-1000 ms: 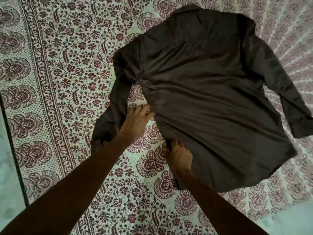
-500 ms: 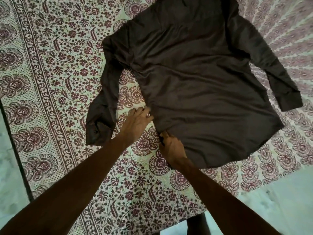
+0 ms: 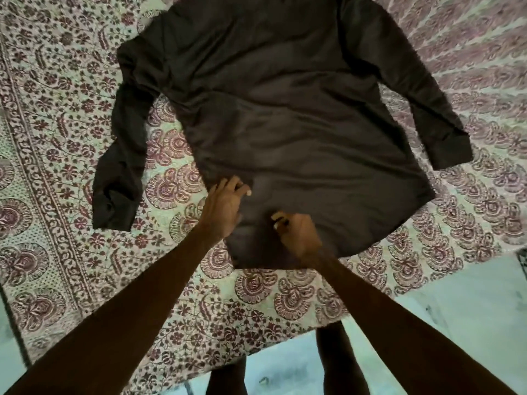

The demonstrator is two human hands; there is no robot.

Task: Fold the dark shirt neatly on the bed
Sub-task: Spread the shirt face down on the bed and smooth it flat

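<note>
Both hands moved onto dark shirt (image 3: 285, 115) hem | left hand (image 3: 225, 208), right hand (image 3: 298, 233) pinching

Open floral-printed maroon-and-cream bedsheet (image 3: 71, 166) left of crumpled dark long sleeve (image 3: 119, 172); bare sheet gap between sleeve and shirt body.

Both hands (image 3: 225, 208) have slid inward onto the shirt (image 3: 285, 115).

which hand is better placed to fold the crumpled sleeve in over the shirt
Left, probably. The left hand rests at the shirt edge nearest the crumpled sleeve; the right hand sits farther away, near the hem.
</note>
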